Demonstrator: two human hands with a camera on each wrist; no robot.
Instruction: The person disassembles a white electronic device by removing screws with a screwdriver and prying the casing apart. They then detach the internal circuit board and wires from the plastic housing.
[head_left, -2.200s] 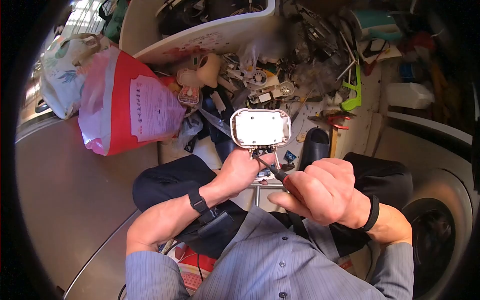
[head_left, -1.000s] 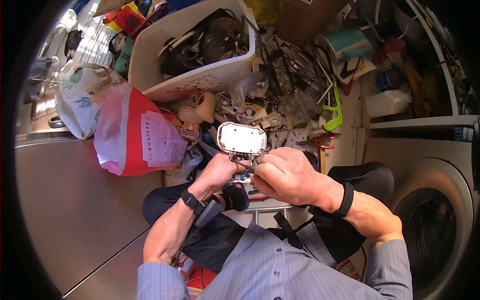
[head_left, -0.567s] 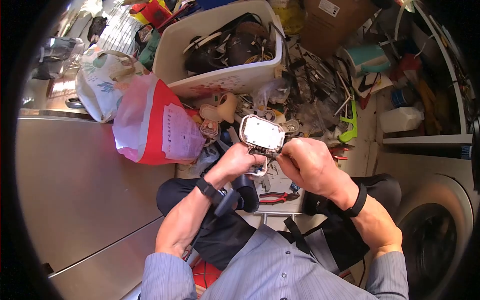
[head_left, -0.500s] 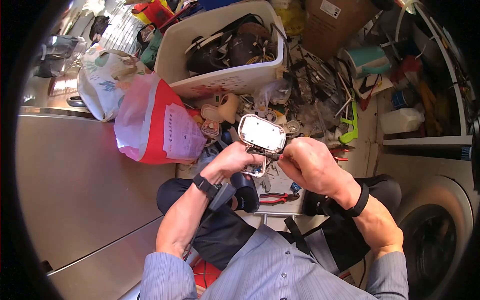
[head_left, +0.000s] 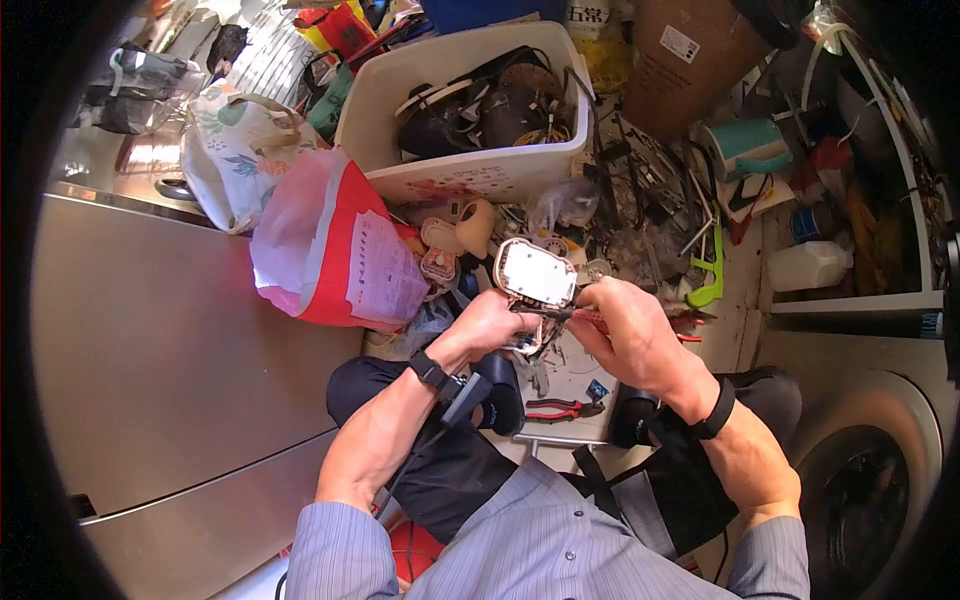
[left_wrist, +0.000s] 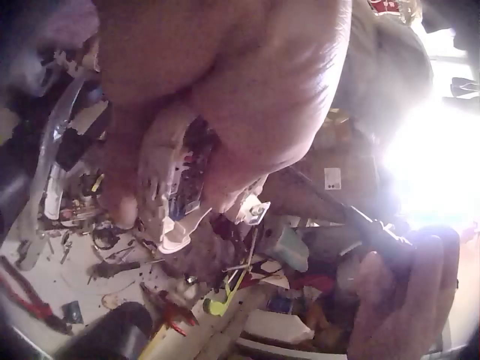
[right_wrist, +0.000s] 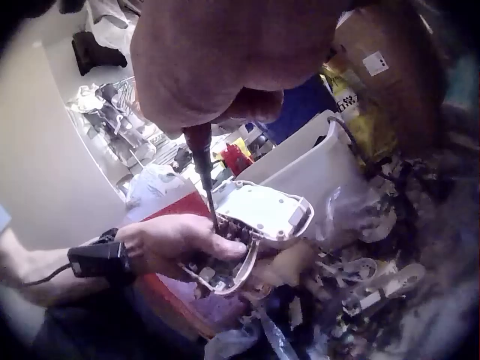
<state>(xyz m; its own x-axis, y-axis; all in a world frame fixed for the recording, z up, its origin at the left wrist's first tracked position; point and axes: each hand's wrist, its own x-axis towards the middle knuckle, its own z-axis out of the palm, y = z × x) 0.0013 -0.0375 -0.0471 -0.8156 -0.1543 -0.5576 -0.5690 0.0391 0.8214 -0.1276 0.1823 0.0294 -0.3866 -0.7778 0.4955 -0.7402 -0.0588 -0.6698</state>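
My left hand grips the lower half of an opened white plastic housing, thumb laid across it. In the right wrist view, the two halves stand spread like a clamshell, the pale flat half uppermost. Small electronic parts show inside the held half in the left wrist view. My right hand holds a screwdriver by its red and black handle. Its thin shaft reaches down to the seam between the halves, right beside my left thumb; the tip is hidden among the parts.
Red-handled pliers and a small blue circuit board lie on the floor between the feet. Beyond the housing is a heap of scrap parts, with a white bin behind. A red and pink bag stands left, a washing machine right.
The screwdriver has swung from a slant to nearly level across the housing, and my right hand has moved up beside it. The head view has shifted, bringing the pliers into sight.
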